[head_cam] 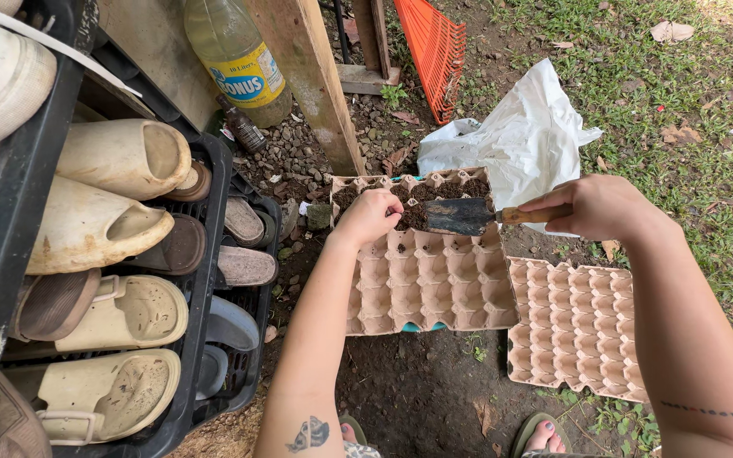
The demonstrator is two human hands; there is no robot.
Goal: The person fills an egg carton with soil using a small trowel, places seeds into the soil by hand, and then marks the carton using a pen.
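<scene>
Egg tray point(422, 280) on bare dirt ground, grey-brown cardboard, most cups empty, far rows filled with dark soil point(413, 203). Left hand point(371, 216) rests on the tray's far part, fingers curled together down into the soil-filled cups, nothing clearly clamped in them. Right hand point(600, 208), just right of the left, grip clamped on the wooden handle of a small trowel point(468, 216); the dark metal blade points left, over the tray's far edge, tip just beside the left fingers. Second egg tray point(574, 326) lies below the right forearm, all cups empty, just right of the first. Beyond the right hand, white plastic bag point(523, 136) on the ground. Left of the left hand, black crate point(214, 254) with sandals.
</scene>
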